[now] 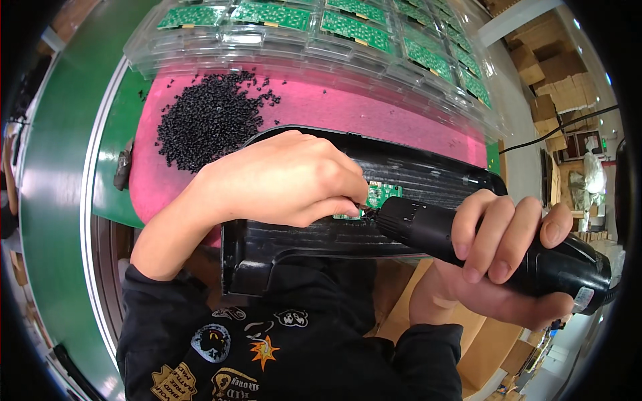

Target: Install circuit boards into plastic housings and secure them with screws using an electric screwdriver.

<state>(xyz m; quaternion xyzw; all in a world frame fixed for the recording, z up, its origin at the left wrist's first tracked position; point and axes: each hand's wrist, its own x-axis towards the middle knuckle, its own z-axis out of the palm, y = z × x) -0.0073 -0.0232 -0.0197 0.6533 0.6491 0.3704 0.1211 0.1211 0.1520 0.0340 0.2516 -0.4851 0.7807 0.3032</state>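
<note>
A black electric screwdriver (pixel 428 230) lies in the grip of my right hand (pixel 501 254), its fingers wrapped round the body and its tip pointing left. That tip meets a small green circuit board (pixel 384 194), which sits inside a shiny black plastic housing (pixel 421 164). Over the board, my left hand (pixel 301 180) is closed in a pinch beside the screwdriver's tip. Whatever its fingertips hold is too small and covered to make out. Part of the board is hidden behind the left hand and the tool.
A heap of small black screws (pixel 207 120) lies on the pink mat (pixel 301 100) at the left. Behind stand stacked clear plastic trays (pixel 314 57) of green circuit boards. A green surface (pixel 53 154) runs along the left. Cardboard boxes (pixel 528 63) stand at the far right.
</note>
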